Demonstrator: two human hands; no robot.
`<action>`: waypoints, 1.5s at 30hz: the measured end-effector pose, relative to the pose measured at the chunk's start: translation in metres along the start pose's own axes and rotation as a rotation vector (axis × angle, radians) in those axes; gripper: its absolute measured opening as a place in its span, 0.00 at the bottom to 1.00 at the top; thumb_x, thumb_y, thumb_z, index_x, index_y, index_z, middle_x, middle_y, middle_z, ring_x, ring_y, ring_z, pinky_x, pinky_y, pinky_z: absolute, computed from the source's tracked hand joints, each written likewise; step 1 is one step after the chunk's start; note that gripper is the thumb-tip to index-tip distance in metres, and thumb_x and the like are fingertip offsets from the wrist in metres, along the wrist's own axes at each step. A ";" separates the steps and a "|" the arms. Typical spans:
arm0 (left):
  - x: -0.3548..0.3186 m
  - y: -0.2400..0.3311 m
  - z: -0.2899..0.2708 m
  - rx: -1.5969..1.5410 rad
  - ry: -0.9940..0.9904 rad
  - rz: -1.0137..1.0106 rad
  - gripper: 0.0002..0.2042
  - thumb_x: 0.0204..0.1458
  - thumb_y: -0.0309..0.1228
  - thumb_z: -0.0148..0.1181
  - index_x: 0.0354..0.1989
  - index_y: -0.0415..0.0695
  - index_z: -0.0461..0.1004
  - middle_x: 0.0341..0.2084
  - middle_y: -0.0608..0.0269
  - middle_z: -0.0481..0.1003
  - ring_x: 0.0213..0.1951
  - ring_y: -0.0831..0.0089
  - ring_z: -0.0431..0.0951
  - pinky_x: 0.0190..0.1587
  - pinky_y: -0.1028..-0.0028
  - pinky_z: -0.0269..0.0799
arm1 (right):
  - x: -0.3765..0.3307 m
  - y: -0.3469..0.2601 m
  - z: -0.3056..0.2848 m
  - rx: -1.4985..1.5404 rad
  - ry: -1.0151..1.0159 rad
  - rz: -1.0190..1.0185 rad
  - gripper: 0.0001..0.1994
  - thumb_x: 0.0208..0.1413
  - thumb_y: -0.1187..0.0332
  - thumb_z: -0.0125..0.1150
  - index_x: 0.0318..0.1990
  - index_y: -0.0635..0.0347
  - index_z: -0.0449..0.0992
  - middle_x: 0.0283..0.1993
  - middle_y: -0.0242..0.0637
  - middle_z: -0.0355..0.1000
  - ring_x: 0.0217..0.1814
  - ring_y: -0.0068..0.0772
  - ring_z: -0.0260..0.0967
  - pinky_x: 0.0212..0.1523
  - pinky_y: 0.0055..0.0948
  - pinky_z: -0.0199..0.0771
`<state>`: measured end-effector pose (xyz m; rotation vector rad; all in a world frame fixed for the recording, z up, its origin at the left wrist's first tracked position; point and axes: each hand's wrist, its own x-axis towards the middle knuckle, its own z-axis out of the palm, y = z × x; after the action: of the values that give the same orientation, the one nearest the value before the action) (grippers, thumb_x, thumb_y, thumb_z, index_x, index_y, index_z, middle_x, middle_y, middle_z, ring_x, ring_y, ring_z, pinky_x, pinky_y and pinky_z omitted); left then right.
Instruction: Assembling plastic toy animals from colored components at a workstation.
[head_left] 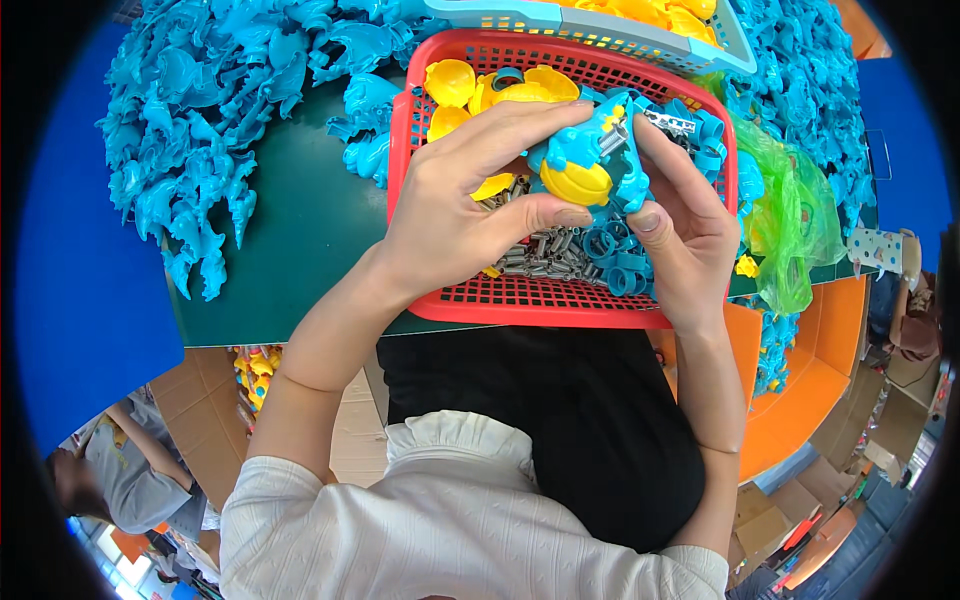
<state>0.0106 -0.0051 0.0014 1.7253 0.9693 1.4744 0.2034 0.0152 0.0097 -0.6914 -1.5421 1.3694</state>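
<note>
Above a red plastic basket point(540, 308), a blue-and-yellow plastic toy point(578, 180) is held up between my two hands. My left hand point(455, 190) grips its left side, with the thumb below and the fingers over the top. On the other side my right hand point(690, 215) holds a blue edge between thumb and bent fingers. A small silvery metal piece point(613, 140) shows in the toy's opening. Beneath it in the basket are small grey metal cylinders point(552, 256), blue plastic rings point(622, 258) and yellow rounded shells point(450, 84). My hands hide part of the basket's contents.
Blue plastic parts are heaped on the dark green table point(290, 240) at left and far right. Behind the red basket stands a light blue basket point(500, 14) with yellow parts. A green plastic bag point(795, 230) lies at right, above an orange bin point(825, 345). Other people sit nearby.
</note>
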 end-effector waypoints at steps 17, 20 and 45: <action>0.002 0.001 -0.003 0.176 -0.121 0.078 0.28 0.37 0.25 0.68 0.52 0.37 0.69 0.49 0.50 0.70 0.51 0.63 0.71 0.52 0.68 0.68 | 0.001 0.004 0.004 -0.017 -0.012 -0.055 0.24 0.50 0.77 0.60 0.55 0.68 0.63 0.54 0.43 0.61 0.58 0.36 0.61 0.53 0.33 0.72; 0.002 -0.002 -0.001 0.141 -0.101 0.079 0.28 0.40 0.32 0.68 0.52 0.38 0.68 0.48 0.50 0.71 0.50 0.59 0.72 0.52 0.67 0.68 | 0.004 0.002 0.006 -0.046 0.034 -0.003 0.26 0.47 0.76 0.63 0.54 0.67 0.62 0.52 0.41 0.61 0.57 0.33 0.62 0.49 0.30 0.73; -0.005 0.001 0.001 0.039 -0.075 0.010 0.24 0.50 0.38 0.61 0.49 0.39 0.59 0.39 0.52 0.67 0.40 0.64 0.72 0.41 0.69 0.68 | 0.007 0.005 0.026 0.130 0.145 0.078 0.24 0.44 0.66 0.69 0.47 0.64 0.68 0.47 0.37 0.63 0.50 0.26 0.62 0.49 0.25 0.66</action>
<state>0.0117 -0.0096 -0.0003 1.8025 0.9572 1.3955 0.1760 0.0110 0.0086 -0.7590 -1.3126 1.4308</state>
